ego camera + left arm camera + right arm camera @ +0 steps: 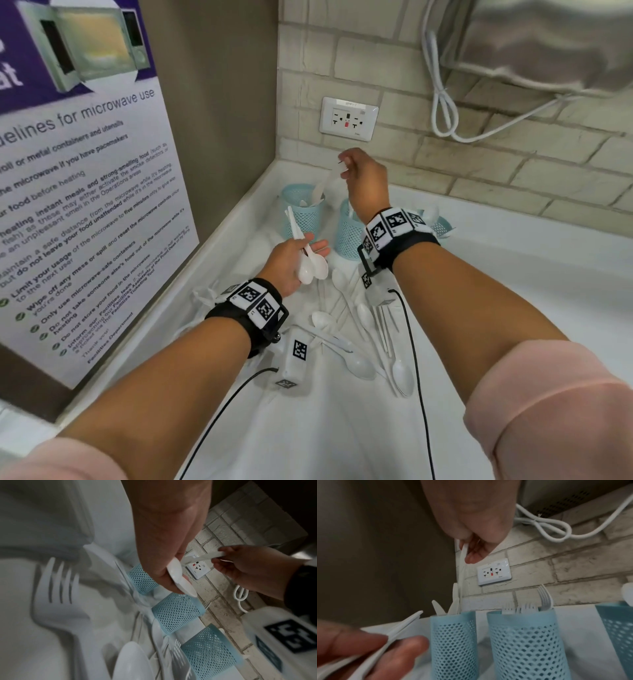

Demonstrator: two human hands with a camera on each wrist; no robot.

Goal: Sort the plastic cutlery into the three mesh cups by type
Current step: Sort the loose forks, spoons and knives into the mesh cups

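Note:
Three pale blue mesh cups stand in a row near the back wall: the left cup (pixel 303 210) (pixel 453 642) holds knives, the middle cup (pixel 347 234) (pixel 527 642) holds forks, and the right cup (pixel 442 226) is mostly hidden behind my right wrist. My right hand (pixel 344 166) pinches the handle of a white plastic knife (pixel 462 561), which hangs blade-down over the left cup. In front of the left cup, my left hand (pixel 310 245) holds two white spoons (pixel 311 265) (pixel 180 580), bowls toward me. Several loose spoons and forks (pixel 363 329) lie on the white counter below my wrists.
A wall socket (pixel 348 119) and a looped white cable (pixel 445 106) are on the brick wall behind the cups. A microwave poster (pixel 78 192) covers the left wall. The white counter (pixel 513 291) extends to the right. Black sensor cables (pixel 416 359) trail from both wrists.

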